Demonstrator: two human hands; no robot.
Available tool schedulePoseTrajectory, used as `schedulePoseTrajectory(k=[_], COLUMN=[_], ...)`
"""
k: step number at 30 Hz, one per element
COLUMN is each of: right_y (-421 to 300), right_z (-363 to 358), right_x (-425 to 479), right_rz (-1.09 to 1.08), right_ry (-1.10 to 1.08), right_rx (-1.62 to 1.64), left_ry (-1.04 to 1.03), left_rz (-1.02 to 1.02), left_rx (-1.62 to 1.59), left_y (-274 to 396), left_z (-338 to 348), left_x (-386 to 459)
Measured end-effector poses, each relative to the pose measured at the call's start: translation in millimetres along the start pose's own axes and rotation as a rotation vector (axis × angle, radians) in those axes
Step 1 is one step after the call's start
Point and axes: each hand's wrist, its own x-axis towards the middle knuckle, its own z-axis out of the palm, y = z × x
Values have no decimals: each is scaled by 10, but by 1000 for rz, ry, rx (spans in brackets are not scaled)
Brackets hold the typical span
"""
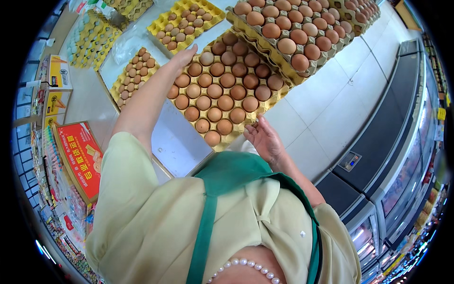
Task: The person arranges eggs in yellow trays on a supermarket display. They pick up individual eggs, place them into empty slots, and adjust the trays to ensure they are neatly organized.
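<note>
A yellow moulded-pulp egg tray (244,122) full of brown eggs (215,91) lies before me, one corner close to my green apron (234,167). My left hand (182,60) is at its far left edge, the thumb stretched out and the other fingers mostly hidden. At the opposite, near right edge is my right hand (266,140), thumb and curled fingertips against the rim. Beside the tray on the right stands a higher stack of egg trays (283,67), its top layer filled with brown eggs (298,36).
Smaller eggs fill a yellow tray (122,76) at left and partly fill another (161,28) behind. Farther left are more trays (103,46) and a clear plastic bag (129,46). A white tabletop (181,142) lies under them. Freezer cabinets (376,142) line the right; a red sign (81,156) stands left.
</note>
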Motion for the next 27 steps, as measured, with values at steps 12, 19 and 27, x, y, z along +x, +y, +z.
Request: schedulePoseTrajectory(k=[12, 19, 27], right_y=[-202, -261, -85], right_z=[-72, -78, -102], right_x=[104, -6, 57], right_rz=[68, 116, 90], right_ry=[114, 253, 286], right_rx=[-348, -575, -456], left_ry=[-100, 116, 187], left_rz=[121, 331, 211], left_rx=[153, -124, -681], left_y=[49, -167, -1038], left_z=[6, -409, -212], left_x=[-34, -467, -807])
